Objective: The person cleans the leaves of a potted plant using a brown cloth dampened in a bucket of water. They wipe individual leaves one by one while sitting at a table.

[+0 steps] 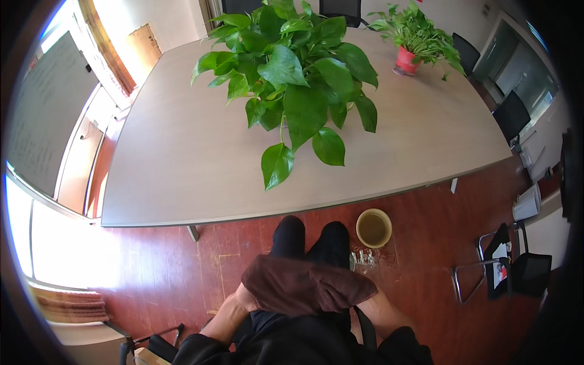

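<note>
A dark brown cloth [305, 284] is spread above my lap, slightly bunched towards its right end. My left hand [246, 297] is at the cloth's left edge, its fingers hidden beneath or behind the fabric. The cloth covers nearly all of my right hand [368, 296] at its right end, so only the wrist and forearm show. How the fingers of either hand are set cannot be seen. Beyond my knees stands a wooden-topped table [191, 182] bearing a large leafy green potted plant [305, 82].
A bucket of murky water [374, 229] stands on the red-brown floor right of my knees, beside some small clear objects [364, 258]. A smaller plant in a red pot [407, 61] is on the table's far right. Chairs [515, 269], a white bin [527, 204] and a whiteboard [50, 114] stand around.
</note>
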Tool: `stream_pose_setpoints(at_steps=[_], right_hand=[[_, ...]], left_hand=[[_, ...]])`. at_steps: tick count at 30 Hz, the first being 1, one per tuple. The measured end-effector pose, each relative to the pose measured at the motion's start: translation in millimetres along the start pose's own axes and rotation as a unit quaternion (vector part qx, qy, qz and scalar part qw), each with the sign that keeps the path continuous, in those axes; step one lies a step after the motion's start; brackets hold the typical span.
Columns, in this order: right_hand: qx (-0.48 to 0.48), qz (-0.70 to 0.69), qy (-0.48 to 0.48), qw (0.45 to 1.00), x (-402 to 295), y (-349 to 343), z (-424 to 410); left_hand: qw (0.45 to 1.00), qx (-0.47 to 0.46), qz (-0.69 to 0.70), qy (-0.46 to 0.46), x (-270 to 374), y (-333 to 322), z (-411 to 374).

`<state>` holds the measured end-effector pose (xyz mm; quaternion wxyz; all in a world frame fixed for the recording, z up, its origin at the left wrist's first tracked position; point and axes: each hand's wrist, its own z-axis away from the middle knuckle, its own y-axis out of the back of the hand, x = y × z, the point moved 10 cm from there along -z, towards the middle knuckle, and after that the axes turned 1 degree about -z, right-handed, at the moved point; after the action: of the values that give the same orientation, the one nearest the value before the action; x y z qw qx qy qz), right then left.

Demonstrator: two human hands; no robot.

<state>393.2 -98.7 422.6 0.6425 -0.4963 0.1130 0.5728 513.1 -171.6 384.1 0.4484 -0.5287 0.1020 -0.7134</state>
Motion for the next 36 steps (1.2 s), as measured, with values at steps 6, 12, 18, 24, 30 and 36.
stream_pose_setpoints(at_steps=[6, 12, 18, 24, 30, 36], right_hand=[[0.109, 0.021, -0.009, 0.994, 1, 43, 17], [0.234, -0.029, 0.008, 0.972, -18, 56, 41], [0.167, -0.09, -0.036, 0.981, -36, 32, 30], [0.039, 0.001, 0.063, 0.997, -50, 50, -25], [0.317, 0.352, 0.19, 0.86, -114, 102, -20], [0.304, 0.428, 0.244, 0.815, -191, 47, -6]], left_hand=[[0.982, 0.128, 0.134, 0.037, 1, 2, 6], [0.946, -0.107, 0.303, 0.045, -9, -12, 4], [0.954, -0.043, 0.26, 0.14, -66, -47, 5], [0.956, -0.052, 0.263, 0.122, -63, -60, 12], [0.98, 0.03, 0.196, -0.012, 3, 13, 21], [0.953, 0.098, 0.181, -0.224, 102, 56, 46]])
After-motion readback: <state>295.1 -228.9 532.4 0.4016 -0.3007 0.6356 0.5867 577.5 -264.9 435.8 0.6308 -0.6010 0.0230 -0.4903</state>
